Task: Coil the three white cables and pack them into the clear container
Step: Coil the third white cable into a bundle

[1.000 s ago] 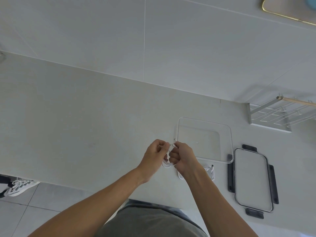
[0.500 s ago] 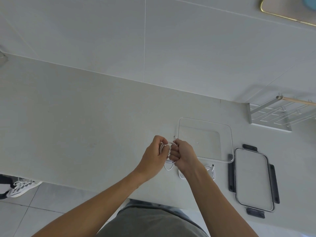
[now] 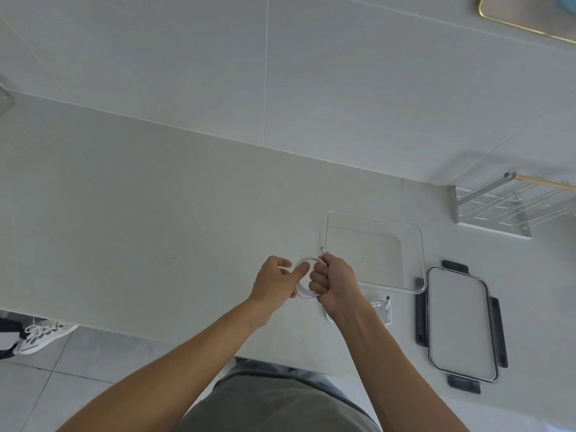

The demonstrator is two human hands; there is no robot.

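Observation:
A white cable [image 3: 307,294] wound into a small ring hangs between my two hands above the counter. My right hand [image 3: 335,280] is fisted around the ring's right side, and the cable's plug end sticks up past its knuckles. My left hand [image 3: 276,280] touches the ring's left side with finger and thumb. The clear container [image 3: 419,244] stands just right of my hands with nothing visible inside. Another white cable [image 3: 385,310] lies loosely coiled on the counter below the container, partly hidden by my right wrist. A third cable is not visible.
The container's lid [image 3: 461,319], clear with dark clips, lies flat to the right of the container. A metal rack [image 3: 511,207] with a wooden rod stands at the far right against the tiled wall. The counter's front edge [image 3: 124,333] runs below my arms.
The hands have drawn slightly apart and the cable now shows as an open ring between them. My left fingers have loosened from a closed grip to a light pinch.

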